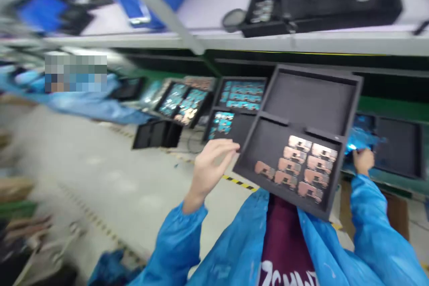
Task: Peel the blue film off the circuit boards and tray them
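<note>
Gripping the left rim of the black tray (303,98), your left hand (209,167) had its fingers (223,145) curled over the edge and closed on it, so the tray stood tilted just to the right of that hand, in front of your chest. Inside the tray, in the compartment nearer to you and to the right of your left hand, the copper-coloured parts (301,167) lay side by side in short rows, and a raised divider (295,126) set them apart from the compartment further from your hand. Your right hand (363,161) was stretched out past the tray's right edge, well apart from your left hand, with its knuckles bent at a blurred blue-lit patch (360,140). Whether it had closed on anything could not be told through the blur. Beyond your left fingertips, further away on the green belt (385,107), sat other dark trays (243,94) carrying teal parts. Further left of that hand, a co-worker's blue sleeve (94,107) reached across. High above both hands, a long black tray (321,4) lay on the pale shelf (214,0).
</note>
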A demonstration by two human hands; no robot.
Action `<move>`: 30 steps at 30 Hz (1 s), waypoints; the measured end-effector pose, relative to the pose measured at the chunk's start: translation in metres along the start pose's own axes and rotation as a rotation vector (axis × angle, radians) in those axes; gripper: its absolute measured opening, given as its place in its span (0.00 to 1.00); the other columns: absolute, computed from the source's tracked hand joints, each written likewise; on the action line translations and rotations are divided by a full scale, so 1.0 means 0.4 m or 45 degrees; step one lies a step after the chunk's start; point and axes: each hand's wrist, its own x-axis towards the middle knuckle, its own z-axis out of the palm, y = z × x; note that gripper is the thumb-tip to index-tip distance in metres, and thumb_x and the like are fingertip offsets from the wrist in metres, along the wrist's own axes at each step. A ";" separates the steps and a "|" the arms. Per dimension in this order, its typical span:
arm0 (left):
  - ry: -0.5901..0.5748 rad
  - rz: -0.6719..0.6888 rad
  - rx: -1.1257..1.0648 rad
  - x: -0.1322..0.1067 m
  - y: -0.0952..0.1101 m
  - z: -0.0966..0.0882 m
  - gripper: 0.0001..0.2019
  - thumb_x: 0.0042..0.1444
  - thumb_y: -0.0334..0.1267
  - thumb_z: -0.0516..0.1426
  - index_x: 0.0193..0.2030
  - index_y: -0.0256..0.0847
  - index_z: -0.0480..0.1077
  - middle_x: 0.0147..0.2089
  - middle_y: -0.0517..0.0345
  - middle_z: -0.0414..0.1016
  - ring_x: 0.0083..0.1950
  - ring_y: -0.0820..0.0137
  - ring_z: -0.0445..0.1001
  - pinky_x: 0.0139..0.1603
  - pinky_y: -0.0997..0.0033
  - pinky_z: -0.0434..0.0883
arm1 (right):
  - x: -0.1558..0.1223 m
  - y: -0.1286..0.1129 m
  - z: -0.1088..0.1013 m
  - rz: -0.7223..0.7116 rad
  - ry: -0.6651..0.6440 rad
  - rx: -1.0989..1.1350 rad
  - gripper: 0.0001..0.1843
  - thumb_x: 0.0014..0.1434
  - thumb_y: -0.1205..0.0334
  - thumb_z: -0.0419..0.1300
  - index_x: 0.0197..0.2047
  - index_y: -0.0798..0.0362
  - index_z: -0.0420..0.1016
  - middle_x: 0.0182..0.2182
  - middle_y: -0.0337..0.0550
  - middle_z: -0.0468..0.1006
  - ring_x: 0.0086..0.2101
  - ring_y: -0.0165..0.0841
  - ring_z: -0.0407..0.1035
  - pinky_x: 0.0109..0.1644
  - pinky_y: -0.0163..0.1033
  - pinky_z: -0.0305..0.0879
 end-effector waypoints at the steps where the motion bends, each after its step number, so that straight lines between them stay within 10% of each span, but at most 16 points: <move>1: 0.158 -0.112 0.017 0.013 -0.038 -0.012 0.10 0.72 0.43 0.60 0.48 0.46 0.84 0.50 0.51 0.87 0.56 0.57 0.83 0.64 0.54 0.76 | 0.008 0.003 -0.002 0.027 0.031 0.060 0.13 0.63 0.57 0.66 0.30 0.47 0.66 0.40 0.69 0.80 0.54 0.64 0.79 0.54 0.64 0.72; 3: 0.350 -0.399 0.078 0.045 -0.140 -0.030 0.15 0.75 0.42 0.55 0.54 0.40 0.82 0.53 0.46 0.86 0.56 0.58 0.82 0.63 0.57 0.75 | 0.011 0.008 -0.013 0.041 0.126 0.184 0.16 0.60 0.55 0.65 0.29 0.40 0.58 0.36 0.62 0.78 0.54 0.66 0.78 0.56 0.66 0.71; 8: 0.146 -0.873 0.268 0.140 -0.378 0.025 0.15 0.67 0.33 0.60 0.57 0.30 0.78 0.57 0.34 0.82 0.60 0.52 0.75 0.63 0.57 0.69 | -0.085 0.050 -0.079 -0.041 0.322 0.437 0.13 0.54 0.46 0.62 0.31 0.39 0.62 0.27 0.48 0.73 0.42 0.60 0.80 0.56 0.65 0.74; 13: 0.091 -0.895 0.200 0.169 -0.444 0.103 0.16 0.64 0.31 0.60 0.57 0.31 0.76 0.63 0.30 0.76 0.67 0.46 0.66 0.67 0.53 0.64 | -0.245 0.181 -0.135 -0.156 0.351 0.553 0.22 0.49 0.39 0.64 0.39 0.47 0.77 0.33 0.48 0.80 0.36 0.53 0.78 0.54 0.67 0.77; 18: 0.107 -0.938 0.060 0.173 -0.457 0.056 0.13 0.58 0.33 0.65 0.50 0.34 0.77 0.52 0.38 0.80 0.63 0.47 0.70 0.66 0.51 0.66 | -0.396 0.254 -0.186 -0.042 0.360 0.605 0.25 0.50 0.38 0.67 0.43 0.49 0.83 0.39 0.52 0.85 0.41 0.57 0.81 0.57 0.69 0.77; 24: 0.189 -0.818 -0.441 0.100 -0.314 -0.040 0.18 0.57 0.52 0.67 0.43 0.37 0.78 0.41 0.52 0.82 0.42 0.64 0.79 0.44 0.65 0.77 | -0.546 0.048 -0.300 -0.177 0.423 0.757 0.24 0.61 0.38 0.69 0.49 0.48 0.86 0.46 0.54 0.87 0.45 0.55 0.83 0.57 0.63 0.80; 27: 0.278 -0.639 -0.974 0.056 -0.141 -0.010 0.20 0.52 0.51 0.73 0.44 0.40 0.80 0.43 0.53 0.82 0.42 0.66 0.80 0.42 0.68 0.78 | -0.639 -0.134 -0.342 -0.489 0.379 0.836 0.17 0.68 0.44 0.67 0.48 0.48 0.86 0.44 0.50 0.87 0.38 0.44 0.82 0.46 0.51 0.81; 30: 0.056 -0.500 -1.165 0.031 0.048 0.069 0.18 0.55 0.47 0.73 0.48 0.41 0.83 0.47 0.52 0.84 0.46 0.64 0.82 0.48 0.67 0.79 | -0.697 -0.297 -0.332 -0.900 0.025 0.927 0.15 0.70 0.50 0.67 0.54 0.47 0.84 0.46 0.47 0.87 0.41 0.39 0.82 0.45 0.43 0.80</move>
